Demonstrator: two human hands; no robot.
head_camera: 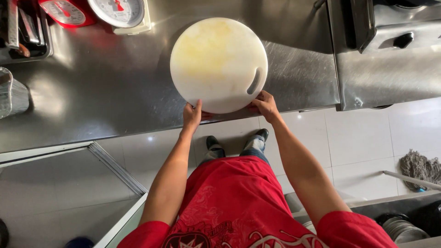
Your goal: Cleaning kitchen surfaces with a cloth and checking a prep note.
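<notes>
The fingers of the left hand (191,115) and the right hand (265,104) are curling under the near rim of the round white cutting board (218,64), so their tips are staying hidden beneath it. The two dial scales (118,12) are being cut off by the top edge, and the mop head (419,168) is running off the right edge. The stacked plates (403,228) are showing only partly at the lower right corner.

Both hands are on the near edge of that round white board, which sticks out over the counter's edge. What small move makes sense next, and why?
Probably a short push away from the body. The round white cutting board overhangs the steel counter at its near edge, where the left hand and right hand grip it. Bare counter lies beyond, so sliding it in would likely seat it fully.
</notes>
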